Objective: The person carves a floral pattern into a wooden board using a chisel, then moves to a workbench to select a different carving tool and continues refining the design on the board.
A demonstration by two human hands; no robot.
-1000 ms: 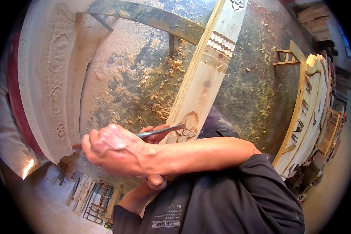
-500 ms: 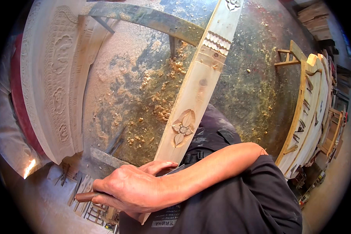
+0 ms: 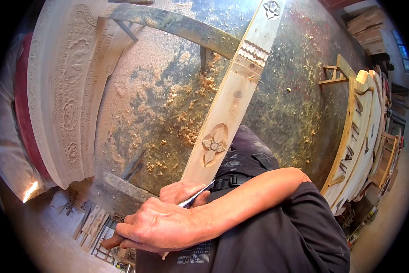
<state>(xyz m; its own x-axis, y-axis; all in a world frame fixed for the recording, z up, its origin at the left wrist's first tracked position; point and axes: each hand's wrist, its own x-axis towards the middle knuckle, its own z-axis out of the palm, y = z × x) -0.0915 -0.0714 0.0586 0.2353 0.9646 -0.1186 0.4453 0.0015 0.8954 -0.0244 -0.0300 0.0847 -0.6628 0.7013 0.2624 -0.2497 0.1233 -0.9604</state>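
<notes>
A long pale board (image 3: 222, 113) runs diagonally before me, bearing carved four-petal flowers (image 3: 213, 144) and a scalloped band (image 3: 254, 51). At its near end my right hand (image 3: 161, 223) is closed round the wooden handle (image 3: 111, 242) of a chisel, with its forearm crossing my dark clothing. The metal blade (image 3: 197, 193) points up to the right, beyond the flower's lower edge toward me. My left hand (image 3: 181, 193) is partly hidden behind the right one, its fingers closed at the blade beside the board.
A carved pale panel (image 3: 68, 100) lies left beside red cloth. A worn crossbar (image 3: 177, 27) meets the board. Shavings (image 3: 190, 132) litter the floor. At right, a pale workbench (image 3: 350, 150) holds many chisels; a small wooden stand (image 3: 331, 77) is behind it.
From one second ago, both hands and the chisel have moved down from the near flower carving to the board's near end, uncovering the flower. Since half a second ago they have shifted only slightly.
</notes>
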